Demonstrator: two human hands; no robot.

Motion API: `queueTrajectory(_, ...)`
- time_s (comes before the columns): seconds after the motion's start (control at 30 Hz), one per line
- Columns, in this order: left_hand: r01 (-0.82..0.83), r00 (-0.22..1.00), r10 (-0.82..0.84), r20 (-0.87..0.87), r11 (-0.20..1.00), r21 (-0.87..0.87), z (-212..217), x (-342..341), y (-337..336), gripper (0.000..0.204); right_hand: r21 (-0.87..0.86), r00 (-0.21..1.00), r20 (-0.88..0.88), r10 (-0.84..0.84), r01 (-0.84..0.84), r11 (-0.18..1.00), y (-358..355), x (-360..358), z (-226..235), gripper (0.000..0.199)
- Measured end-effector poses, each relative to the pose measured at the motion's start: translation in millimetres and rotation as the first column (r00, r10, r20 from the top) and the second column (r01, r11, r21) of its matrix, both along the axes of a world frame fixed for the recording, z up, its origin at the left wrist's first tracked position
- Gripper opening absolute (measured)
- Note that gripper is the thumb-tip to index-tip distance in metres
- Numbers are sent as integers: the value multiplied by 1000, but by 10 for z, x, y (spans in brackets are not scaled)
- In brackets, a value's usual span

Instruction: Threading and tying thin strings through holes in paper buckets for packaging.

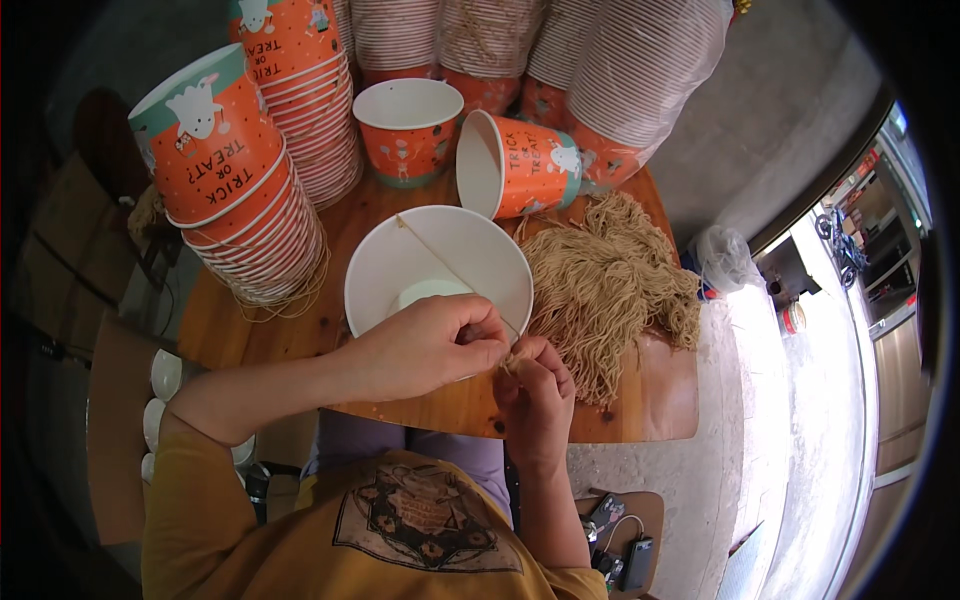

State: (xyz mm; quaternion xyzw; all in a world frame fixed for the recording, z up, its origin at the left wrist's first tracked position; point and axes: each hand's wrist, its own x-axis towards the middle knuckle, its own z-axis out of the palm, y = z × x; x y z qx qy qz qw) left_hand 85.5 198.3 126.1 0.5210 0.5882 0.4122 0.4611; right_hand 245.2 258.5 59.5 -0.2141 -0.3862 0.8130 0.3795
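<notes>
A white-lined paper bucket [375, 270] stands in front of me with its mouth facing up. A tan cord [440, 258] runs across that mouth from the far rim to the near right rim. My left hand [440, 340] reaches over the bucket's near side, fingers pinched on the cord. Just right of it, my right hand [538, 390] is closed at the rim with the cord's end between thumb and fingers. The hands nearly touch; the exact knot or hole is hidden by the fingers. Right of the bucket lies a heap of loose tan cords [605, 290].
Stacked orange buckets [225, 160] with cord handles stand at the left. An upright bucket [408, 135] and one on its side [520, 165] lie beyond. Plastic-wrapped stacks [640, 70] line the back of the wooden table [285, 335]. A phone [637, 563] rests on a low stool.
</notes>
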Motion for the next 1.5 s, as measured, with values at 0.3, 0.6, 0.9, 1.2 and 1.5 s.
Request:
queueTrajectory(0.3, 102, 977, -74, -200, 986, 134, 18, 33, -43, 16, -56, 998, -60, 37, -40, 998, 27, 28, 19, 5)
queueTrajectory(0.6, 63, 946, 26, -324, 963, 261, 7, 81, -39, 16, 111, 997, 16, -73, 71, 991, -1, 76, 58, 5)
queueTrajectory(0.9, 49, 951, 26, -309, 971, 232, 2, 87, -50, 15, 892, 826, 158, -542, 117, 438, 12, 116, 39, 24)
queueTrajectory(1.2, 41, 949, 38, -314, 969, 242, 21, 89, -56, 14, 688, 864, 188, -466, 223, 691, 9, 142, -137, 16)
queueTrajectory(1.5, 22, 958, 36, -284, 980, 199, 44, 72, -46, 13, 961, 772, 108, -626, 80, 264, 25, 92, 33, 19)
